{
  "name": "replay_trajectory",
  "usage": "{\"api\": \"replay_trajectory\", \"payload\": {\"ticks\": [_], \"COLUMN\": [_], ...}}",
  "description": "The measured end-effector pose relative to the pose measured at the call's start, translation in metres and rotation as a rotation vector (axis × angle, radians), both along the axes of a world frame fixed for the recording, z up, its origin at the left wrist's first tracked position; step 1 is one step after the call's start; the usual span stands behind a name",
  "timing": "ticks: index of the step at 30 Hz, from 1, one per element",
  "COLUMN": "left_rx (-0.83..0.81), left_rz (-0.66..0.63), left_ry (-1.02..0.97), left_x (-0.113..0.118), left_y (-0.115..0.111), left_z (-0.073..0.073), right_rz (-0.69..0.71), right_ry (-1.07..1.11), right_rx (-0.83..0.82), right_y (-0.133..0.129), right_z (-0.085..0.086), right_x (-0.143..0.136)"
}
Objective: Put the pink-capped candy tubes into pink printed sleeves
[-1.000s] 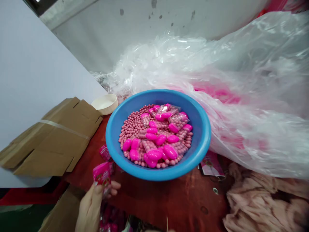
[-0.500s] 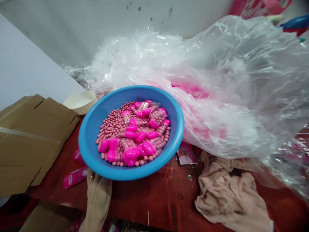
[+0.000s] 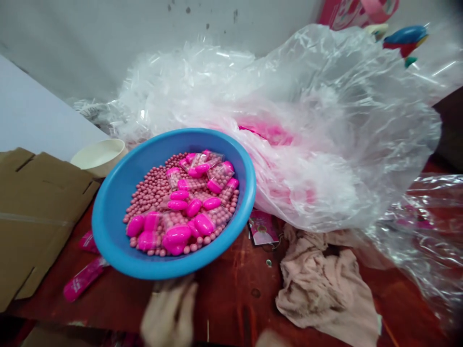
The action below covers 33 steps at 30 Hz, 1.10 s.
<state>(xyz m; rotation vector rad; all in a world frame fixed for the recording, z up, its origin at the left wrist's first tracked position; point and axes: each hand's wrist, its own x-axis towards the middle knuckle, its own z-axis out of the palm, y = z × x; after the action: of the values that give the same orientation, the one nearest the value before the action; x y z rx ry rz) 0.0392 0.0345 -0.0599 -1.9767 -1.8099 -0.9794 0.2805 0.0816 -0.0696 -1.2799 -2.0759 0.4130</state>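
Note:
A blue basin [image 3: 108, 241] stands on the dark red table [image 3: 231, 294]. It holds small pink beads [image 3: 152, 188], bright pink capsules [image 3: 177, 233] and clear packets of beads [image 3: 219, 176]. My left hand [image 3: 170, 313] is blurred just below the basin's front rim, with its fingers apart and nothing in them. A pale sliver [image 3: 267, 339] at the bottom edge may be my right hand. A long pink packet [image 3: 81, 282] lies on the table left of my left hand.
Flattened cardboard [image 3: 32, 217] lies at the left, with a white bowl [image 3: 97, 156] behind it. A big heap of clear plastic bags [image 3: 307, 144] fills the back and right. In front of the heap are a crumpled pinkish cloth [image 3: 325, 284] and a pink card [image 3: 262, 226].
My left hand held a pink packet a second ago; the packet now lies on the table. The hand moved right along the basin's front. The view has panned to the right.

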Motion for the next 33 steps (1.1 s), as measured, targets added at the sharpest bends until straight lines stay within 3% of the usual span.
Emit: {"api": "replay_trajectory", "payload": {"ticks": [3, 5, 7, 9, 11, 15, 16, 18, 21, 24, 27, 33], "left_rx": [-0.135, -0.227, -0.255, -0.276, -0.336, -0.517, -0.550, -0.586, -0.585, -0.594, -0.625, -0.713], "left_rz": [-0.194, -0.238, -0.195, -0.188, -0.228, -0.433, -0.454, -0.378, -0.159, -0.041, -0.003, -0.005], "left_ry": [-0.145, -0.155, -0.156, -0.177, -0.222, -0.353, -0.401, -0.518, -0.677, -0.788, -0.881, -1.020], "left_x": [0.082, 0.130, 0.164, 0.178, 0.177, 0.145, 0.134, 0.114, 0.090, 0.079, 0.079, 0.085], "left_y": [0.012, 0.025, 0.036, 0.045, 0.052, 0.064, 0.066, 0.070, 0.073, 0.074, 0.075, 0.078], "left_z": [0.000, -0.004, -0.010, -0.014, -0.011, 0.006, 0.011, 0.016, 0.015, 0.009, 0.005, 0.012], "right_rz": [-0.111, -0.140, -0.119, -0.111, -0.139, -0.216, -0.235, -0.263, -0.270, -0.281, -0.290, -0.247], "right_ry": [-0.111, -0.278, -0.383, -0.396, -0.339, -0.192, -0.179, -0.202, -0.378, -0.456, -0.432, -0.356], "right_rx": [0.056, 0.156, 0.273, 0.344, 0.306, 0.246, 0.269, 0.276, 0.211, 0.180, 0.189, 0.182], "right_y": [-0.005, -0.003, 0.002, 0.009, 0.019, 0.038, 0.040, 0.045, 0.051, 0.056, 0.056, 0.052], "right_z": [0.001, -0.008, -0.020, -0.023, -0.012, 0.030, 0.039, 0.046, 0.035, 0.019, 0.012, 0.015], "right_x": [0.034, 0.052, 0.061, 0.063, 0.059, 0.044, 0.038, 0.022, -0.008, -0.030, -0.035, -0.026]}}
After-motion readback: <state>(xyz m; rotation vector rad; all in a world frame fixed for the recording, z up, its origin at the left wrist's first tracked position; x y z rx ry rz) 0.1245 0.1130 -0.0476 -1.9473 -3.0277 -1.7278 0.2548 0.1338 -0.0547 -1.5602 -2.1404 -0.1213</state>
